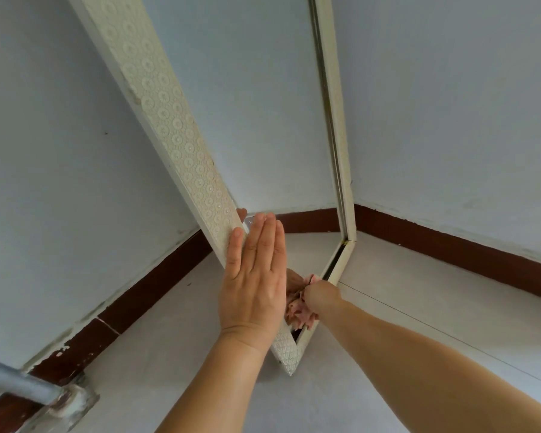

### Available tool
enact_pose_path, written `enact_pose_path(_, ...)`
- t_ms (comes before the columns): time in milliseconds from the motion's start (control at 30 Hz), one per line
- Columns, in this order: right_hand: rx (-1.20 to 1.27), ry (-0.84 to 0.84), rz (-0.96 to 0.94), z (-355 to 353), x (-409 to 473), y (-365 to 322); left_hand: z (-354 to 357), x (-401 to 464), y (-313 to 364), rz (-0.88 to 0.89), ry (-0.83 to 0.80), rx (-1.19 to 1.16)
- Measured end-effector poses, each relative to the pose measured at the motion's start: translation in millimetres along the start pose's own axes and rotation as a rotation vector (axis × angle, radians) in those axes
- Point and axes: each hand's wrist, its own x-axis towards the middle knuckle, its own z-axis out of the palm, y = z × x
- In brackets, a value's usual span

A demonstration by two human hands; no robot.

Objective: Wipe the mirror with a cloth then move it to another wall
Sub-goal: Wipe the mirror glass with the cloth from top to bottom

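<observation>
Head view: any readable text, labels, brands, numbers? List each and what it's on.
None readable.
The mirror frame bears only an embossed circle pattern, no lettering.
The pink cloth in the right hand, the walls, the floor and the left hand show no print.

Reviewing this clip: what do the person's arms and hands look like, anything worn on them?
Both hands are bare: no gloves, rings, watch or bracelets show on the left hand or on the right hand. Both forearms are uncovered as far as the frame's lower edge, with no sleeve in view. The left hand's nails look short and unpainted; the right hand's are hidden.
</observation>
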Motion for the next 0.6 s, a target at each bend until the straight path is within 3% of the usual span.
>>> enact_pose_path(100, 0.195, -0.123, 0.016, 8, -15, 0, -2, -5, -2, 0.023, -0.007, -0.022)
enact_pose_path(233, 0.218, -0.309, 0.031, 10, -36, -3, -8, -6, -4, 0.039, -0.037, -0.063)
enact_pose_path(600, 0.185, -0.365, -0.02, -38, -74, -60, -15, -6, -7, 0.04, -0.152, -0.158)
